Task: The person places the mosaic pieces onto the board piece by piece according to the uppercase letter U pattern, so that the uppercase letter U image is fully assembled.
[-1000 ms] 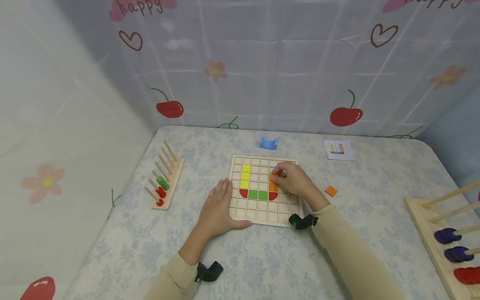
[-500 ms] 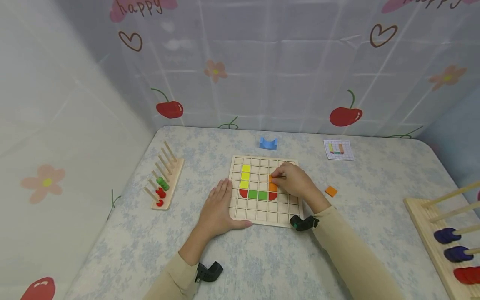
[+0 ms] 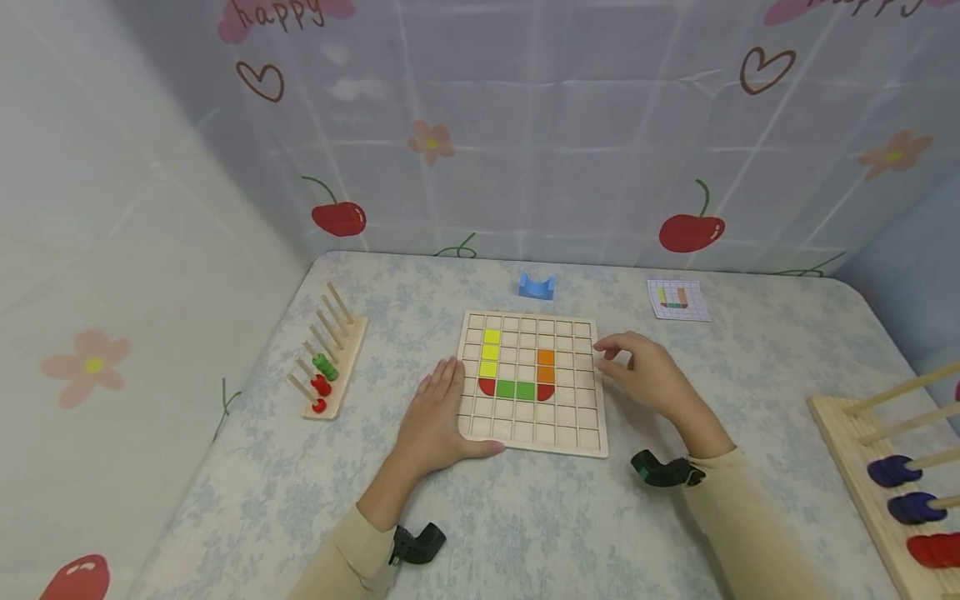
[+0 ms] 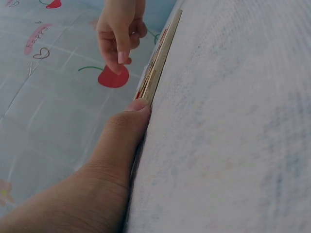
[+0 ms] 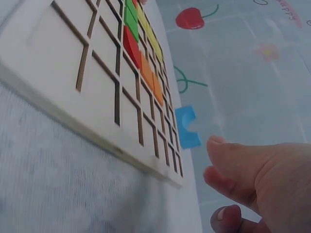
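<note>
A square wooden grid board (image 3: 566,425) lies mid-table. Set in its cells are three yellow tiles (image 3: 490,352) in a column, two green tiles (image 3: 515,389) between red rounded corner tiles (image 3: 547,392), and two orange tiles (image 3: 546,366) on the right. My left hand (image 3: 432,421) lies along the board's left side, fingers straight, its thumb (image 4: 138,105) at the front edge. Just past the right edge, my right hand (image 3: 647,373) hovers over the table. Its fingers are loosely bent, thumb apart from them, and nothing shows between them. A loose orange tile is now hidden under that hand.
Behind the board stands a blue notched block (image 3: 537,287). A pattern card (image 3: 678,301) lies at back right. To the left is a peg stand (image 3: 341,387) with green and red beads; a larger bead rack (image 3: 847,467) stands at the right edge.
My right hand has let go of the upper orange tile, leaving it in its cell, and moved right off the board over the loose orange tile. My left hand stays put.
</note>
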`<state>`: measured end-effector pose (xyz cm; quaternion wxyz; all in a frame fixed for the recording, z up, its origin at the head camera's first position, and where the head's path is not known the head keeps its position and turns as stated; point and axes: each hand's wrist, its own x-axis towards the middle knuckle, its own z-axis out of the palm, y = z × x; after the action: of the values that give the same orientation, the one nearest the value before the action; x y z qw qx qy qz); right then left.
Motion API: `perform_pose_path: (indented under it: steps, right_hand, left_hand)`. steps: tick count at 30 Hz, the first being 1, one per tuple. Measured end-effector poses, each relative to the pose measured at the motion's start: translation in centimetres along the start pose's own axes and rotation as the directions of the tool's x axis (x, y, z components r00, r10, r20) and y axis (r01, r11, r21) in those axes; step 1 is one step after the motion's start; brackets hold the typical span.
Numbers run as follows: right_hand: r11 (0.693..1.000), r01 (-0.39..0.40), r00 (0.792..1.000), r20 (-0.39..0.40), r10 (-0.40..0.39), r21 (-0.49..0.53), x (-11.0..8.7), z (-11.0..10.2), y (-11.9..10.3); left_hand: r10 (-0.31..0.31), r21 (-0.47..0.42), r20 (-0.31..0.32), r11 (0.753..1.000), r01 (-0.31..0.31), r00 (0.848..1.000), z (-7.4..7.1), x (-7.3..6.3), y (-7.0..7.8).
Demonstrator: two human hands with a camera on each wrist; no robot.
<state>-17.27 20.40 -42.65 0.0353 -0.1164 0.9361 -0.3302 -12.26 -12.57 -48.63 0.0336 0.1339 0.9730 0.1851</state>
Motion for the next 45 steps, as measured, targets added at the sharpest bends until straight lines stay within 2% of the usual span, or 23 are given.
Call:
perform_pose_path:
  steps: [6,10,20,37,45]
  right_hand:
    - [0.998,-0.049,0.998,-0.044,0.048,-0.031,-2.1,-2.2,2.3]
    - [0.994,-0.093,0.995,-0.050,0.091,-0.050,-3.1,-3.0,3.8]
    - [0.986,-0.158,0.985,-0.082,0.154,-0.054,-4.4,-2.8,6.4]
    - [0.982,-0.180,0.982,-0.071,0.176,-0.055,-4.5,-2.2,7.4]
    - [0.981,-0.185,0.982,-0.041,0.183,-0.050,-4.4,-2.2,7.4]
  left_hand:
    - [0.004,0.003,-0.022,1.000,-0.004,1.000,0.2,0.0,-0.2]
    - [0.001,0.009,-0.013,1.000,-0.001,1.000,0.2,0.0,-0.2]
    - [-0.003,0.006,0.005,1.000,0.003,1.000,0.1,0.0,-0.1]
    - [0.017,-0.001,-0.027,1.000,-0.017,0.999,0.2,0.0,-0.1]
    - [0.011,0.013,-0.014,1.000,-0.011,1.000,0.1,0.1,-0.1]
